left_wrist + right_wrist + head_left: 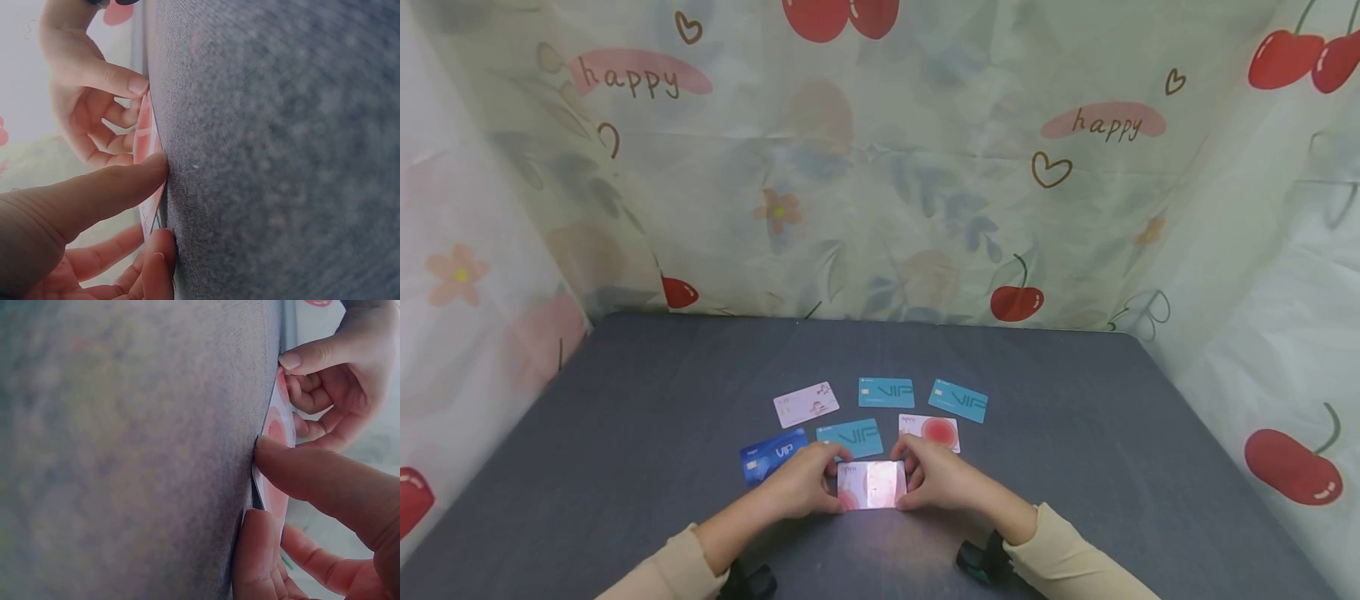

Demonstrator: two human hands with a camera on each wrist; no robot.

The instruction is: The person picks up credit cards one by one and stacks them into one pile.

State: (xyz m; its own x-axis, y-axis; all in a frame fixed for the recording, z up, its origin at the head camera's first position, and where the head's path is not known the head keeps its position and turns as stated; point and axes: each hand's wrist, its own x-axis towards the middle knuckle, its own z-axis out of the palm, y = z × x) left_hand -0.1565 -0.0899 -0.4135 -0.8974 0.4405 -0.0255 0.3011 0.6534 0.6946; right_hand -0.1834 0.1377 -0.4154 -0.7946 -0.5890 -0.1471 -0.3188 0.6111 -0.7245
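Note:
A pink-and-white card (pixel 872 485) lies close over the grey cloth, with a bright glare across its right half. My left hand (pixel 805 483) pinches its left end, thumb at the near corner and fingers at the far one. At the opposite end my right hand (pixel 942 477) grips it the same way. In the left wrist view the card (pixel 147 134) appears edge-on, slightly tilted off the cloth. Just beyond my left fingers lie a dark blue VIP card (pixel 772 454) and a teal VIP card (pixel 853 437). Another pink card (pixel 938 432) with a red circle sits beyond my right fingers, partly covered by them.
Farther back lie a pale pink card (pixel 806 405), a teal VIP card (pixel 886 392) and a tilted teal VIP card (pixel 958 401). The grey tabletop (pixel 1060 408) ends at a printed cloth curtain (pixel 880 225), which also hangs along both sides.

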